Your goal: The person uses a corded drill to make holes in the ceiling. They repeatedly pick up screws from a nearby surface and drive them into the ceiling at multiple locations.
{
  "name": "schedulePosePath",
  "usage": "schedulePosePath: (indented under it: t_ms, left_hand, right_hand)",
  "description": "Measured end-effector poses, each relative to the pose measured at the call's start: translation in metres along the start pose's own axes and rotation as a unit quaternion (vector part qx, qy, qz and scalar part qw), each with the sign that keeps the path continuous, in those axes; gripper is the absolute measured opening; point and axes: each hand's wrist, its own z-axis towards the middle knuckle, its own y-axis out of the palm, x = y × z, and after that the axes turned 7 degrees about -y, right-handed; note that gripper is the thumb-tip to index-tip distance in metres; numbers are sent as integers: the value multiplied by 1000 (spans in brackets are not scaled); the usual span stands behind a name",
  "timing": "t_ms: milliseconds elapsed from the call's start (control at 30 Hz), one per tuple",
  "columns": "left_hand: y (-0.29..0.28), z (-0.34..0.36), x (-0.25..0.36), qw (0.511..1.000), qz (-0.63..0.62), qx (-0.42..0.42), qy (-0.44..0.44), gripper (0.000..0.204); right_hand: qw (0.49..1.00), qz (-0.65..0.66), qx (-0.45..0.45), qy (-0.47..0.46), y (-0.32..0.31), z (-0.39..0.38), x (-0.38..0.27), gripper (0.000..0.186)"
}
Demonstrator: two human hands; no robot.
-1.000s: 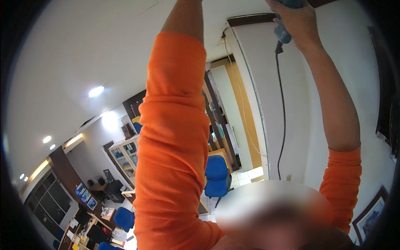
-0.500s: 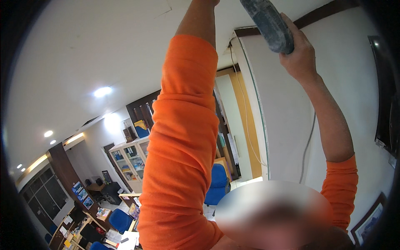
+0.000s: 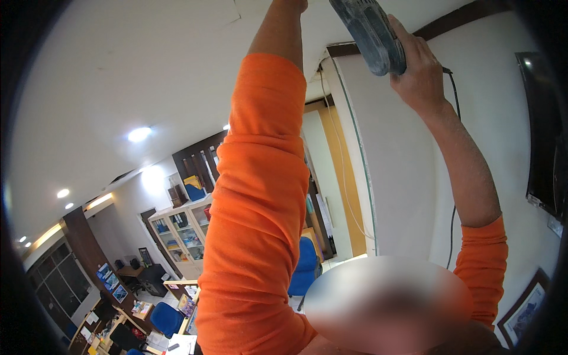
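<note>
Tool [image 3: 373,38] prob. being worked ovhd, clamped in fingers of R hand [image 3: 421,74] — L hand [image 3: 297,3] mostly cropped, grip can't be told — steady hold prob. needed next.

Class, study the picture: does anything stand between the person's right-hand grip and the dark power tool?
Nothing visible does: the right-hand grip is directly on the dark power tool. The black cord passes behind the right forearm, not between them.

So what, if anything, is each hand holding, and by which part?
Right hand: grey tool, by its body, near the rounded end. Left hand: mostly cut off, unclear.
</note>
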Motion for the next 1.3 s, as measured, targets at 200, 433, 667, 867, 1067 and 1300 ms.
schedulePosePath:
  t_ms: [200, 433, 667, 867, 1067, 1300]
  left_hand:
    - [-4, 5, -4, 999, -33, -23, -4, 17]
    - [0, 4, -9, 999, -48, -2, 4, 19]
    - [-3, 4, -6, 999, -32, -4, -4, 23]
    - [-2, 1, -5, 998, -58, -3, -8, 23]
    - [-4, 3, -4, 999, -45, -11, -8, 23]
    - [-6, 0, -6, 1000, 1, -8, 9, 25]
  right_hand:
    - [1000, -18, -7, 6, 2, 1, 4, 98]
    - [998, -26, -49, 7, 2, -6, 4, 110]
    - [999, -36, -23, -10, 3, -3, 4, 103]
    - [999, -17, -23, -15, -2, -3, 1, 100]
    - [1000, -15, -15, -5, -1, -2, 0, 104]
    - [997, -77, -26, -13, 11, -2, -5, 110]
